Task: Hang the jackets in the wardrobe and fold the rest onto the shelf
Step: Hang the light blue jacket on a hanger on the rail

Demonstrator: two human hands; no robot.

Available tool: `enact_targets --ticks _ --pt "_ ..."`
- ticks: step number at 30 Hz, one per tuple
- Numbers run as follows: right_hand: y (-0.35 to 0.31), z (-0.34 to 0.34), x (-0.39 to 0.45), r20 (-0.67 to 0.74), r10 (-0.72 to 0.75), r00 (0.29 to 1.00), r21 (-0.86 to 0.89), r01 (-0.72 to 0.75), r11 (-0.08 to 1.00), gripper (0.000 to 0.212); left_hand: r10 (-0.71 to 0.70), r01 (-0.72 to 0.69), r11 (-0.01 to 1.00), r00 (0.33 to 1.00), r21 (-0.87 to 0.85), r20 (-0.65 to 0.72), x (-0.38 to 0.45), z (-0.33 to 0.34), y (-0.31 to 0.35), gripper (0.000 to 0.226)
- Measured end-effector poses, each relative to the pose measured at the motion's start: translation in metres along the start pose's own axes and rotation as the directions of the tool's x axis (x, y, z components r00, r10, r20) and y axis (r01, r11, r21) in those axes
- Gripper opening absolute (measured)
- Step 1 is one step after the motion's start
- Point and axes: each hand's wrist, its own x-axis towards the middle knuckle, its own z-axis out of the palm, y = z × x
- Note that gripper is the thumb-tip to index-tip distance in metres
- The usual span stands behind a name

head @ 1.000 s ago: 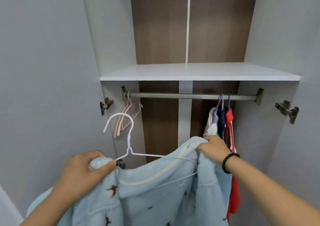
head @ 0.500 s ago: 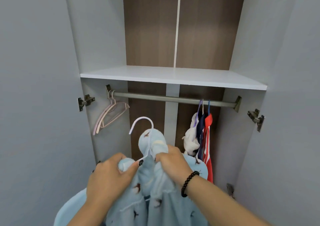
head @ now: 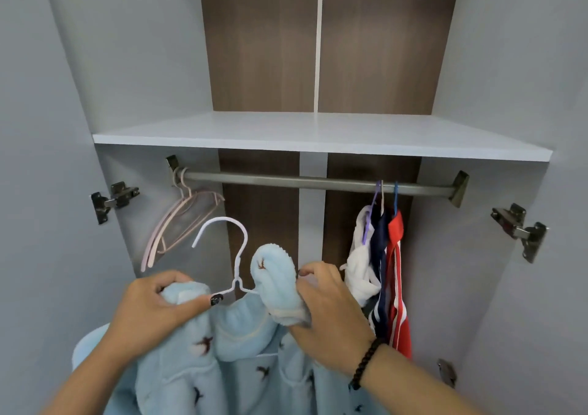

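A fluffy light blue jacket (head: 241, 351) with small dark bird prints hangs from a white wire hanger (head: 237, 265) in front of me, below the wardrobe rail (head: 286, 181). My left hand (head: 152, 313) grips the jacket's left shoulder over the hanger arm. My right hand (head: 327, 309) holds a bunched fold of the same jacket by the hanger's right side. The hanger's hook points up and left, clear of the rail. The white shelf (head: 318, 134) sits above the rail.
Empty pink hangers (head: 178, 224) hang at the rail's left end. White, navy and red garments (head: 381, 265) hang at the right end. Metal door hinges (head: 113, 200) stick out from both side walls, with another hinge (head: 518, 230) on the right.
The hanger's hook has moved left and its neck now shows beside the bunched fabric. My hands have drawn slightly apart, and the view has tilted and shifted a little.
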Motion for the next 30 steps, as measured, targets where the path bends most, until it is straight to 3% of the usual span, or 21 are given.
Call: enact_targets --ticks 2,5,9,12,16,19,25,29,30 --pt "0.016 0.005 0.018 0.122 0.014 0.992 0.137 -0.031 0.99 0.024 0.015 -0.013 0.999 0.998 -0.035 0.063 0.033 0.008 -0.005 0.029" --pt "0.047 0.017 0.04 0.287 0.119 0.951 0.428 -0.238 0.872 0.028 0.049 -0.037 0.997 0.985 -0.071 0.164 0.077 0.038 -0.009 0.027" --pt "0.077 0.039 0.059 0.156 0.308 0.938 0.562 -0.341 0.754 0.032 0.11 -0.089 0.989 0.978 -0.122 0.179 0.122 0.089 -0.018 0.036" --pt "0.095 0.044 0.074 0.025 0.419 0.908 0.594 -0.351 0.724 0.034 0.146 -0.122 0.974 0.982 -0.19 0.119 0.153 0.128 -0.023 0.06" --pt "0.12 0.045 0.097 -0.168 0.58 0.797 0.552 -0.411 0.725 0.026 0.148 -0.079 0.955 0.962 -0.285 0.229 0.187 0.179 -0.03 0.078" --pt "0.132 0.045 0.106 -0.221 0.668 0.71 0.544 -0.479 0.689 0.012 0.153 -0.081 0.965 0.947 -0.249 0.284 0.198 0.204 -0.024 0.072" --pt "0.139 0.05 0.123 -0.341 0.712 0.614 0.526 -0.503 0.686 0.017 0.015 0.086 0.933 0.961 -0.349 0.276 0.202 0.223 -0.018 0.044" --pt "0.15 0.053 0.139 -0.324 0.771 0.549 0.518 -0.579 0.63 0.006 -0.051 0.202 0.893 0.933 -0.401 0.356 0.205 0.23 -0.021 0.003" --pt "0.152 0.055 0.14 -0.31 0.781 0.542 0.511 -0.598 0.618 0.005 -0.028 0.189 0.899 0.925 -0.396 0.378 0.204 0.232 -0.021 0.005"
